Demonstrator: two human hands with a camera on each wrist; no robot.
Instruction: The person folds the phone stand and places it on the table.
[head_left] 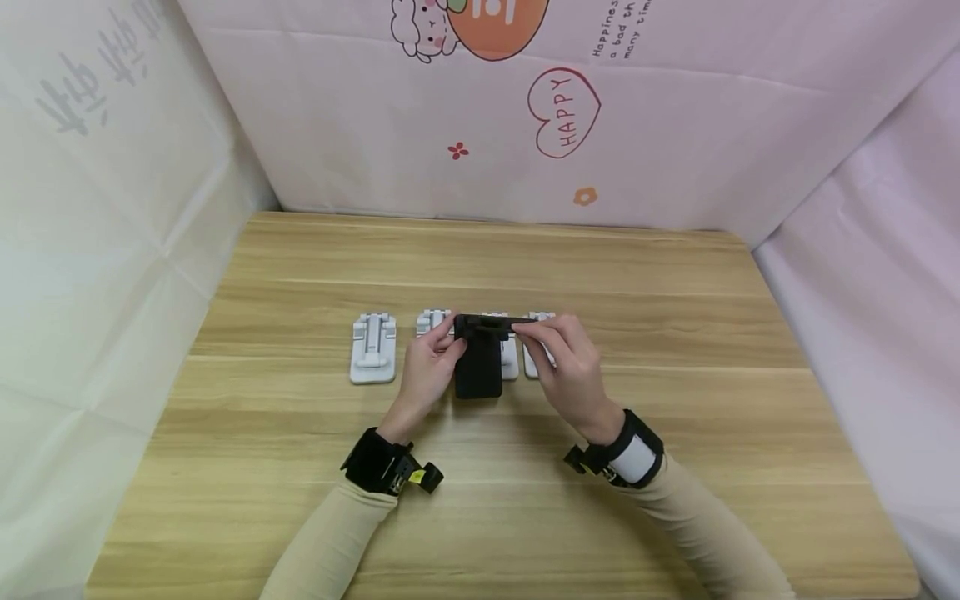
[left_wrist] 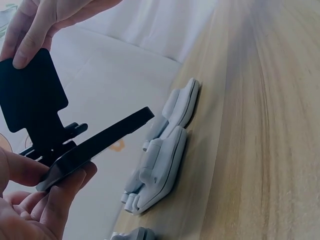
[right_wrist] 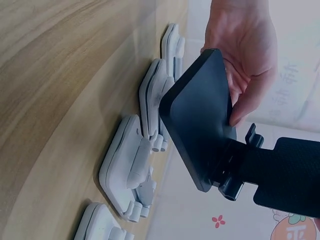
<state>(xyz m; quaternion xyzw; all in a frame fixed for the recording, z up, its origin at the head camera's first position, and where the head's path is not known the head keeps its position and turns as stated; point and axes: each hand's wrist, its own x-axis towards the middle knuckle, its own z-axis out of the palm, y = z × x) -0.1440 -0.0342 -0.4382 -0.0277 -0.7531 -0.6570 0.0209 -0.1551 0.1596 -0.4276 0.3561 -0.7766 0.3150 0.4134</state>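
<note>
A black folding phone stand [head_left: 478, 367] is held up above the table, unfolded, its plate at an angle to its base. My left hand [head_left: 427, 367] pinches the base near the hinge, thumb on one face and fingers behind, as the left wrist view shows on the base [left_wrist: 100, 145]. On the other side, my right hand [head_left: 573, 367] pinches the far edge of the plate [left_wrist: 32, 90] between thumb and fingers. In the right wrist view the hinge [right_wrist: 230, 170] shows between base and plate, while the right hand is almost wholly out of frame.
Several white folded phone stands lie in a row behind the hands, the leftmost stand [head_left: 373, 350] in full view and others partly covered. They rest on a wood-grain table [head_left: 262, 458]. A printed white cloth [head_left: 337, 133] hangs behind the table.
</note>
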